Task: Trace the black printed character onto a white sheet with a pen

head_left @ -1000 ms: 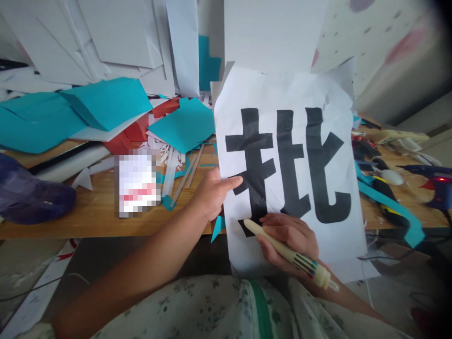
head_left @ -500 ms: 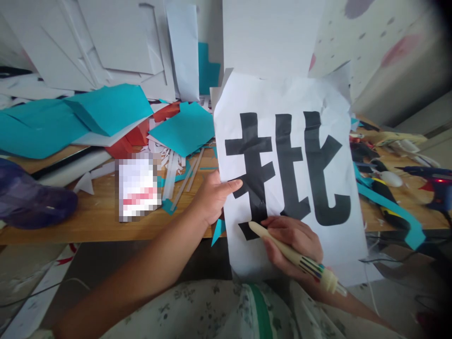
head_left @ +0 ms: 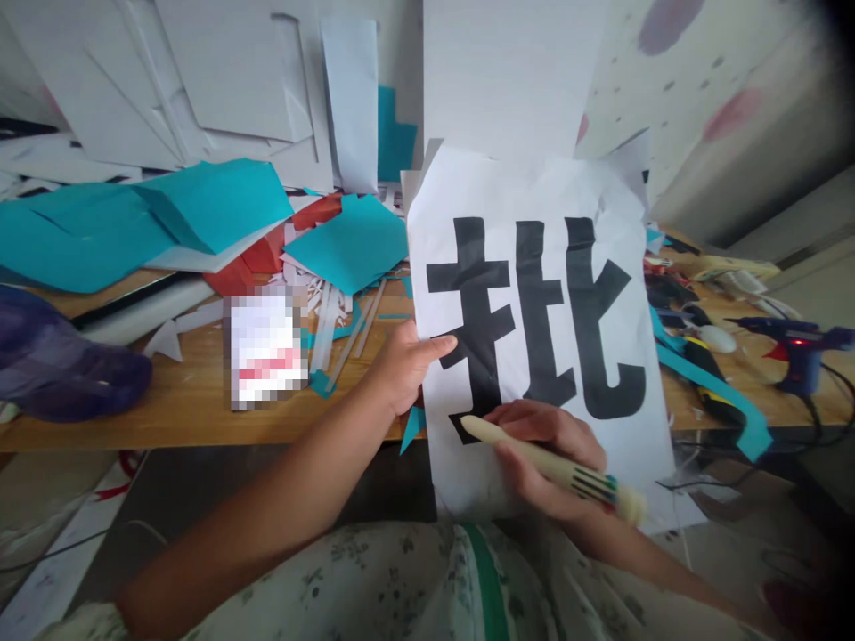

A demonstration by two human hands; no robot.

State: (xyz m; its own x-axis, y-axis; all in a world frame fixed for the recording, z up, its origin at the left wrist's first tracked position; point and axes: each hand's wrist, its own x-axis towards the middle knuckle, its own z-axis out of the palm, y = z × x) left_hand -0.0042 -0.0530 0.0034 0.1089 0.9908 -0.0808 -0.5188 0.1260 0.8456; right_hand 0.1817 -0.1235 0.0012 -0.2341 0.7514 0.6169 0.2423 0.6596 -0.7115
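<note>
A white paper sheet [head_left: 594, 454] bearing a large black printed character [head_left: 476, 307] is propped up before me, its lower part over the table's front edge. My left hand [head_left: 415, 361] grips the left margin of the sheet, thumb on the front and fingers hidden behind. In my right hand [head_left: 548, 445] is a thick cream multicolour pen [head_left: 561, 472] with coloured sliders near its far end. The pen's tip rests at or just above the lower left hook of the black character. Whether it touches the paper I cannot tell.
Teal paper pieces [head_left: 347, 240] and paper scraps lie on the wooden table [head_left: 200, 423]. A purple bottle [head_left: 67, 356] is at the left, near a blurred white item [head_left: 267, 352]. At the right are a glue gun [head_left: 798, 343] with a red light and a teal strip [head_left: 714, 378].
The pen tip and my right hand have shifted slightly left and up. The sheet's right side now appears further left. My left hand keeps its grip.
</note>
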